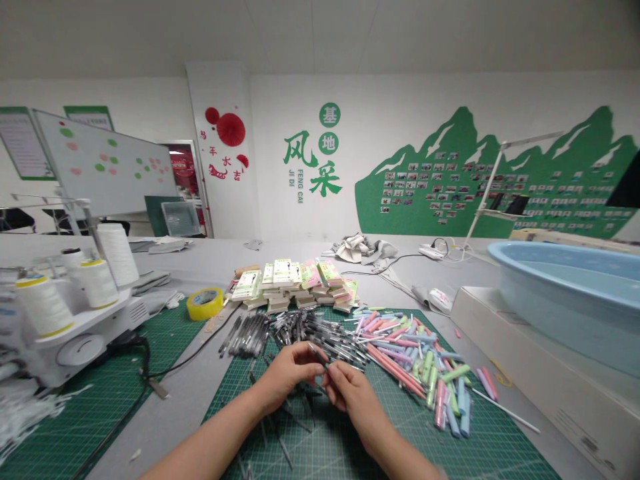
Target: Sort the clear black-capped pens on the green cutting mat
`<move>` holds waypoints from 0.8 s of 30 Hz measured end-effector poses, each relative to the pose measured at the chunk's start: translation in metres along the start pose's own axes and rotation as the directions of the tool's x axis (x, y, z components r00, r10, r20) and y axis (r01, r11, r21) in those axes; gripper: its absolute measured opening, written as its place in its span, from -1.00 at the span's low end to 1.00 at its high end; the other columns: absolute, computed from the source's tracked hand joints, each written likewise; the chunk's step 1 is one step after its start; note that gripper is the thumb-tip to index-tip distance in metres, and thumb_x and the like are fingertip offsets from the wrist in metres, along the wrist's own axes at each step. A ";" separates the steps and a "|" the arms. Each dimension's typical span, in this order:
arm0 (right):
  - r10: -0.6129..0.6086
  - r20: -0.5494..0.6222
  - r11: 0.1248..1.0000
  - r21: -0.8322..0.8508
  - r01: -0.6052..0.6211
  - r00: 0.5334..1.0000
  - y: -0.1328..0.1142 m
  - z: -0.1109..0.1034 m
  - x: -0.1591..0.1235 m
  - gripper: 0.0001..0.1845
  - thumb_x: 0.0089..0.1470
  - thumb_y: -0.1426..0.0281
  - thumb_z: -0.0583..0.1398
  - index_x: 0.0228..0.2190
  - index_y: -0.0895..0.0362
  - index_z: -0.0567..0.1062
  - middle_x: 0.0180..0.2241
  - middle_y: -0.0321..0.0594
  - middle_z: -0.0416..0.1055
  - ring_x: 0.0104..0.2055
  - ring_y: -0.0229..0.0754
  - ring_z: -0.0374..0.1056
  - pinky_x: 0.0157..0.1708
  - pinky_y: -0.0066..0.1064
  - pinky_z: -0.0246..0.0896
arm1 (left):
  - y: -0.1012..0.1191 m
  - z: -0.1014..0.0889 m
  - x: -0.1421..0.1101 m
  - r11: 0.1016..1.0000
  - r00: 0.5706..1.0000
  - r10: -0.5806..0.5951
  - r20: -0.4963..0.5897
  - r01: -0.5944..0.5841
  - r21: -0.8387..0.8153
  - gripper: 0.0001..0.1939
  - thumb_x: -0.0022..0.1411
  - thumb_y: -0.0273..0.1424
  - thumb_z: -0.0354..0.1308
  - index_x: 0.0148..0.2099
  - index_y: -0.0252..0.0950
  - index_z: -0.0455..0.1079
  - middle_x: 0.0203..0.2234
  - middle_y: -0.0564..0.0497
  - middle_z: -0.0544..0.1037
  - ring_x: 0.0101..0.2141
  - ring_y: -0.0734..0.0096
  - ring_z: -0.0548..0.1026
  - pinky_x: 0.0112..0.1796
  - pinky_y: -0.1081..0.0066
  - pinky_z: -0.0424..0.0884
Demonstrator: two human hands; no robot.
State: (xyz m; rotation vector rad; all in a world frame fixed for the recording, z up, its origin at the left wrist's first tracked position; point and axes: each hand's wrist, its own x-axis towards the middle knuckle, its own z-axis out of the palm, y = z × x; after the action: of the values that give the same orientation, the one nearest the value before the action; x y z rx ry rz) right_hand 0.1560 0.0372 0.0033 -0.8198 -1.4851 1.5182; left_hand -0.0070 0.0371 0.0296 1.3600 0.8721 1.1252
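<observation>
Between my two hands is a slim dark pen (318, 354), held slanted over the green cutting mat (400, 433). My left hand (290, 375) has its thumb and fingers closed around the pen's upper part. The thumb and forefinger of my right hand (351, 393) pinch its lower end; the other fingers curl in beneath. Just beyond my hands lies a heap of black and clear pens (330, 337), with a neater row of pens (249, 335) to its left. A few loose dark pens (280, 443) lie under my left wrist, partly hidden.
Pastel pink, blue and green tubes (440, 373) are piled at the right. Small boxes (287, 275) are stacked behind the pens. Yellow tape (205, 304) and a sewing machine (90, 340) with thread cones stand left. A blue basin (575, 293) rests on a white box (530, 360).
</observation>
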 end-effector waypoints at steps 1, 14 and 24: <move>-0.002 0.002 1.000 0.014 0.002 1.000 0.000 0.001 0.000 -0.54 0.09 0.03 0.04 -0.52 0.17 0.36 -0.68 -0.42 0.14 -0.65 -0.41 -0.04 -0.66 -0.54 -0.23 | -0.001 0.003 0.000 1.000 1.000 -0.003 0.007 0.003 -0.004 -0.77 0.01 -0.38 0.24 -0.24 -0.36 0.42 -0.52 0.04 0.47 -0.46 0.44 0.39 -0.44 0.49 0.30; -0.016 0.036 0.992 -0.124 0.021 0.999 0.006 -0.001 0.004 -0.64 0.08 0.15 0.09 -0.47 0.17 0.47 -0.64 -0.34 0.31 -0.62 -0.34 0.16 -0.61 -0.52 0.00 | 0.005 -0.003 0.001 1.000 0.992 0.028 -0.126 -0.030 -0.008 -0.75 0.00 -0.35 0.24 -0.25 -0.37 0.42 -0.38 -0.05 0.54 -0.47 0.45 0.41 -0.46 0.48 0.31; -0.034 -0.194 0.992 -0.125 0.010 0.981 0.006 -0.007 0.004 -0.65 -0.02 0.17 0.16 -0.25 0.14 0.48 -0.42 -0.22 0.41 -0.45 -0.23 0.27 -0.56 -0.48 0.16 | 0.017 -0.089 0.016 0.960 0.866 0.169 -0.471 -0.035 0.279 -0.61 -0.09 -0.19 0.27 -0.25 -0.35 0.38 -0.43 -0.01 0.55 -0.45 0.39 0.46 -0.45 0.50 0.29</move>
State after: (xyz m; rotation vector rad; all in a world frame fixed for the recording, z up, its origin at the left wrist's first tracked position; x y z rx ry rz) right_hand 0.1599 0.0440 -0.0027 -0.9926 -1.4469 1.2994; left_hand -0.0898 0.0758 0.0424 1.3629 1.3709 1.5192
